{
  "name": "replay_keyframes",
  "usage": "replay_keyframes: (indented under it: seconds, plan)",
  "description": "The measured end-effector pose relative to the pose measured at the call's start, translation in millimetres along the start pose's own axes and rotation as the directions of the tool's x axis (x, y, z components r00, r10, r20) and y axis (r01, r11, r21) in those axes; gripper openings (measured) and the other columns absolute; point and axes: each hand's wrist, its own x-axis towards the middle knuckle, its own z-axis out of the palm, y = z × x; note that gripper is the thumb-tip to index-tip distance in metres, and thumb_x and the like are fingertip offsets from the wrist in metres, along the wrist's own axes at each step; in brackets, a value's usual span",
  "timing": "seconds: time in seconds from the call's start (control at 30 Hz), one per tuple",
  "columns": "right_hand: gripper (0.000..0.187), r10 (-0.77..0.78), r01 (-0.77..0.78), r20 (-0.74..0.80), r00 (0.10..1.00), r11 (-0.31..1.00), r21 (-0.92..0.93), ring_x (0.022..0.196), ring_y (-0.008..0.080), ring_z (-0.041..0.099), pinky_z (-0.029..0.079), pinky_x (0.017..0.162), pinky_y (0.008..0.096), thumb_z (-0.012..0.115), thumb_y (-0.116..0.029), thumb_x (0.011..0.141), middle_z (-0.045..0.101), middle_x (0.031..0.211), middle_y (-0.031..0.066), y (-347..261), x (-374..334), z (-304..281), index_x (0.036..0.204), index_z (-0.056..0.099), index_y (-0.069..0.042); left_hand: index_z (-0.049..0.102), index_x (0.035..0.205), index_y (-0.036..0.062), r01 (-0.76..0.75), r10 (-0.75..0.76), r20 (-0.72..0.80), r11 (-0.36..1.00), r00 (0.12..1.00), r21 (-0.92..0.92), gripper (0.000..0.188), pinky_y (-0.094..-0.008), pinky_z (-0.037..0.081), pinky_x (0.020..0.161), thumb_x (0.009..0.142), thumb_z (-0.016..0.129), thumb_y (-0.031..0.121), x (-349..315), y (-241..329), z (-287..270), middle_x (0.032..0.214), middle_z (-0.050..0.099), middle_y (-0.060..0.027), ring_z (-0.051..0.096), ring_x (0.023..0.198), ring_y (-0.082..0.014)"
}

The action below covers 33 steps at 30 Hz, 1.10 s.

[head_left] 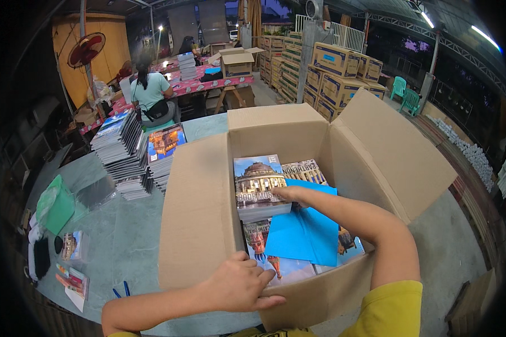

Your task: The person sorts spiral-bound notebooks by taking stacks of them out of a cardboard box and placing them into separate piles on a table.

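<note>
An open cardboard box stands in front of me with books packed in it. My left hand grips the box's near edge, fingers over the inside and thumb outside. Inside, my right hand rests its outstretched fingertips on the right edge of a stack of books with a domed building on the cover. A bright blue sheet, creased down the middle, lies under my right forearm over other books. One of these, a book with red towers, shows at the near side; another book lies behind the sheet.
Tall book stacks stand on the grey-green table to the left, near a green bin. Blue pens lie near my left forearm. A co-worker sits beyond. Sealed cartons are piled at the back right.
</note>
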Motion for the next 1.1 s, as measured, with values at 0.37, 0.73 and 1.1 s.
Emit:
replay_keyframes:
  seconds: [0.37, 0.73, 1.1]
  plan:
    - [0.041, -0.008, 0.045, -0.066, 0.998, 0.812, 0.582, 0.084, 0.0153, 0.055, 0.042, 0.070, 0.0350, 0.058, -0.044, 0.078, 0.060, 0.095, 0.0053, 9.3, 5.3, 9.8, 0.107, 0.055, -0.014, 0.065, 0.087, 0.0126, 0.003, 0.003, 0.049, 0.993, 0.999, -0.121, 0.039, -0.0300, 0.038, 0.066, 0.080, 0.057, 0.050, -3.0, -8.8, 5.3, 0.060, 0.057, 0.0011, 0.056, 0.058, -0.0149]
    - [0.037, -0.084, -0.060, 0.167, 0.982, 0.704, 0.708, 0.091, 0.0220, 0.058, 0.047, 0.071, 0.0418, 0.066, -0.037, 0.075, 0.062, 0.098, 0.0076, 7.4, 10.5, -7.8, 0.105, 0.057, -0.016, 0.058, 0.111, 0.0112, -0.061, 0.088, 0.043, 0.900, 0.995, -0.432, 0.037, -0.0313, 0.039, 0.081, 0.085, 0.058, 0.037, -10.0, -25.5, -9.5, 0.078, 0.058, -0.0018, 0.055, 0.075, -0.0153]
    - [0.061, -0.506, 0.472, -0.231, 0.831, 0.422, 0.774, 0.102, 0.0367, 0.055, 0.049, 0.077, 0.0569, 0.060, -0.028, 0.073, 0.050, 0.120, 0.0196, -6.2, -156.8, -32.9, 0.125, 0.041, -0.004, 0.051, 0.116, 0.0038, 0.084, -0.515, -0.285, 0.580, 0.808, -0.810, 0.034, -0.0331, 0.047, 0.075, 0.087, 0.058, 0.019, -58.5, -77.8, -41.2, 0.095, 0.060, -0.0096, 0.058, 0.088, -0.0205]
